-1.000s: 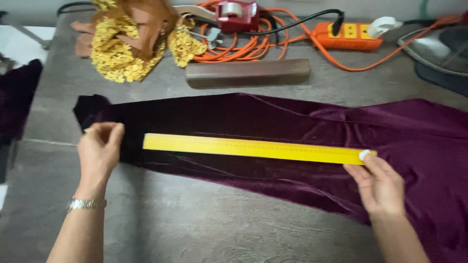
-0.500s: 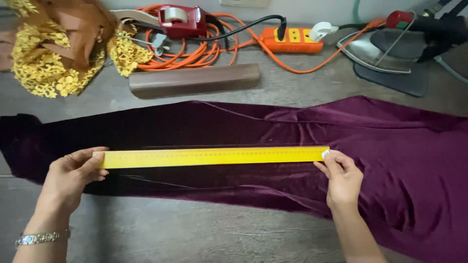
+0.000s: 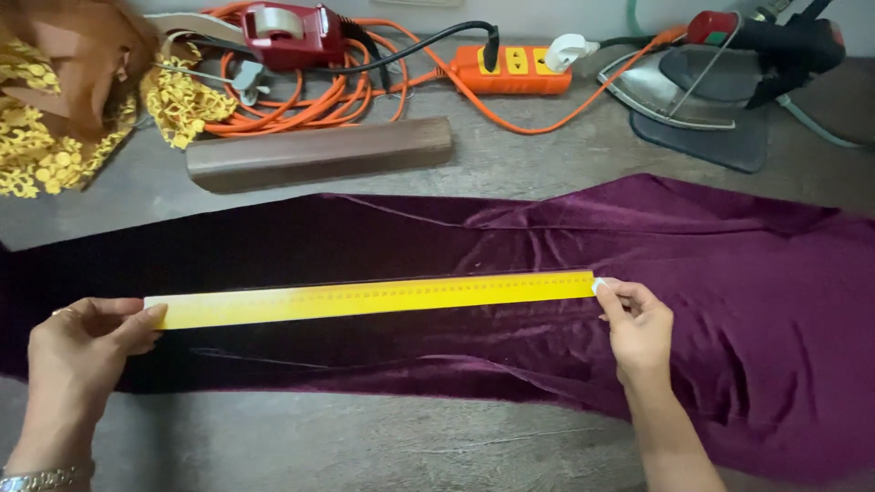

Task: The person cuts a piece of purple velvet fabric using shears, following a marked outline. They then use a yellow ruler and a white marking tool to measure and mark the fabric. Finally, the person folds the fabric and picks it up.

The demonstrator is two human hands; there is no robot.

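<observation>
Yellow ruler (image 3: 369,299) flat on the purple velvet cloth (image 3: 638,273), lengthwise along it, spanning the gap between both hands. Left hand (image 3: 77,351) at the ruler's left end, thumb pressed on top of that end, fingers curled loosely around it. Right hand (image 3: 638,328) at the ruler's right end, fingertips pinching the corner (a small white bit shows there, too small to identify). Cloth spread across the grey table (image 3: 365,446), running from the left edge out past the right. Beyond the cloth, well apart from the hands: a brown wooden block (image 3: 319,153), an orange cable (image 3: 301,100) coiled beside a red tape dispenser (image 3: 287,32), an orange power strip (image 3: 510,70), an iron (image 3: 729,73) far right, yellow lace (image 3: 46,137) far left.
</observation>
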